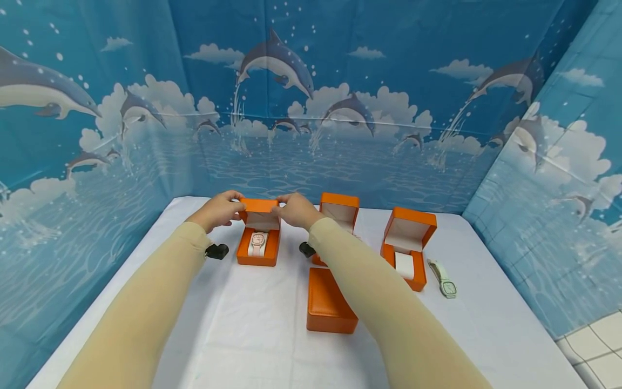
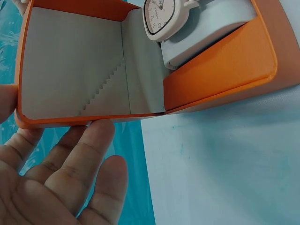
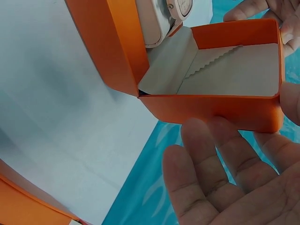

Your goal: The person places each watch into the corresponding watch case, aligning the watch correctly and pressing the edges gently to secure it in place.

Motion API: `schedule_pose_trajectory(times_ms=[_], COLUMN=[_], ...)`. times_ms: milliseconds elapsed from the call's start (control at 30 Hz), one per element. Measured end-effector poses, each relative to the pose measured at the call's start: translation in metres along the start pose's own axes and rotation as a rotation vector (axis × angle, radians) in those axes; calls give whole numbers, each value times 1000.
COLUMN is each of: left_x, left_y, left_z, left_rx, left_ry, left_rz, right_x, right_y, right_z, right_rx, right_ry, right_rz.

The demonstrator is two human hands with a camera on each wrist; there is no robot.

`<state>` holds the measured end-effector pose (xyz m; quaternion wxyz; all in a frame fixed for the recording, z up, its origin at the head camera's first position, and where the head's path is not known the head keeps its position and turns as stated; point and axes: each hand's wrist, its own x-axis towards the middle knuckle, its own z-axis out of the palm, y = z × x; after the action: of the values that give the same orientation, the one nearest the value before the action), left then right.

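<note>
An orange watch box [image 1: 257, 260] stands at the back left of the table with its lid [image 1: 259, 206] raised. Inside, a pale pink wristwatch [image 1: 257, 241] is wrapped round a white cushion [image 2: 213, 33]. My left hand [image 1: 218, 210] grips the lid's left side, with the thumb on the front edge and the fingers along the side and back. At the opposite side, my right hand [image 1: 298, 210] holds the lid the same way, its thumb at the rim. The grey lining [image 3: 234, 70] of the lid shows in both wrist views.
Right of my hands, a second open orange box [image 1: 340, 202] is partly hidden by my right sleeve. Before it lies a closed orange box [image 1: 330, 300]. Farther right, an open box [image 1: 413, 224] holds a bare white cushion [image 1: 404, 265], with a pale green watch [image 1: 444, 281] beside it.
</note>
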<state>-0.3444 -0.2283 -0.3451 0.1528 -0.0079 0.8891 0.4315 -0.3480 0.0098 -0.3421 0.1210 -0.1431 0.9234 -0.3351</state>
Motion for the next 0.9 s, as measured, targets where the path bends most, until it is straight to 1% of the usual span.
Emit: schedule_pose_trajectory(times_ms=[200,500,667,900], left_x=[-1,1,1,-3], left_y=[-2,-10,-13,-14], left_z=[-1,-3,-3,-3], left_rx=[-3,-21,-20,-10], left_ry=[-7,-23,-50,-59], left_rz=[12,9,13,28], right_x=[-1,-1,0,-3], right_y=[-1,0,0,0], right_z=[-1,-3,-4,-3], right_rx=[-19,-30,-35,-34], right_ry=[-11,-86,-124,-124], right_rz=[2,38,52,34])
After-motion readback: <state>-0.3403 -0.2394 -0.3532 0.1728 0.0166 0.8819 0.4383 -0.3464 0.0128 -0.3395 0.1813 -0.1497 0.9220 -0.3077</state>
